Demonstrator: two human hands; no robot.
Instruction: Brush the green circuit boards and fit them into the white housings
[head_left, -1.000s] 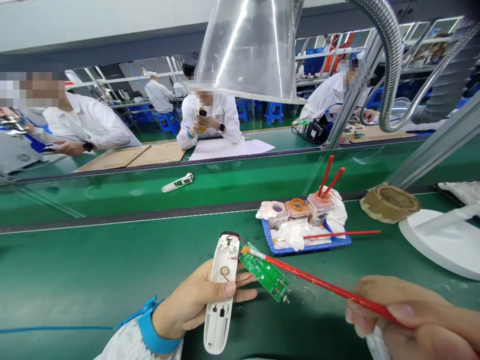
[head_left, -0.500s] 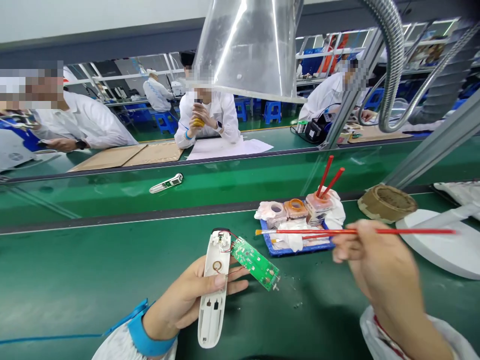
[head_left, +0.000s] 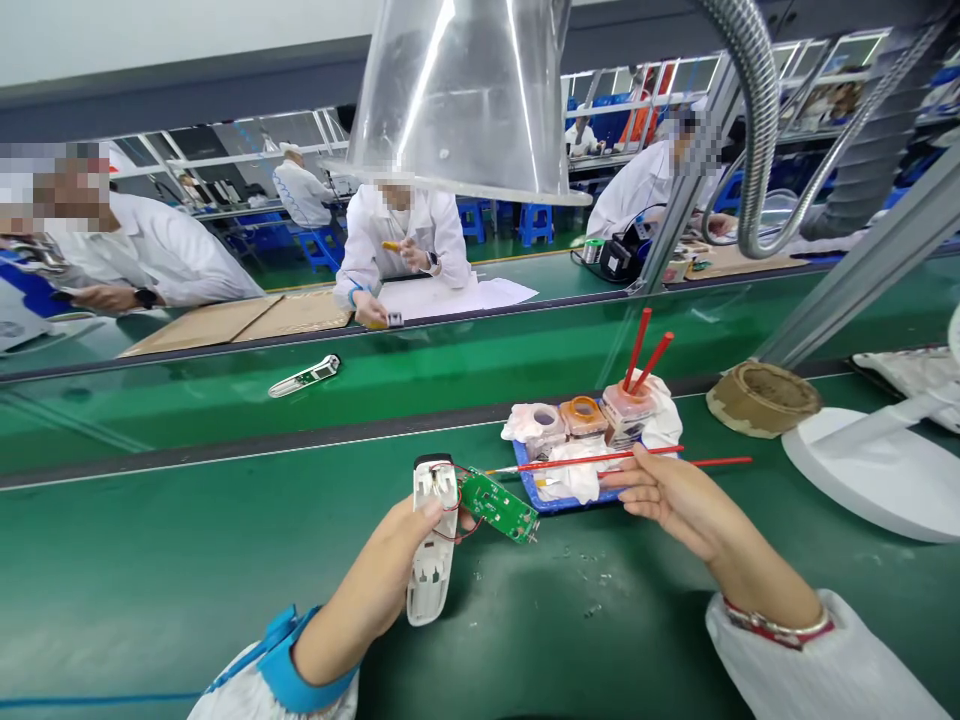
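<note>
two hands | left hand gripped white housing | right hand half-open at red brush, hold unclear | risk: swinging green circuit board could strain thin red wires

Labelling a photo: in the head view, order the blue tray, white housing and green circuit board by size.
The blue tray, then the white housing, then the green circuit board; nearness to the camera makes the last two unsure.

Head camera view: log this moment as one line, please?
Left hand: holds white housing | right hand: on red-handled brush | green circuit board: wired to housing
</note>
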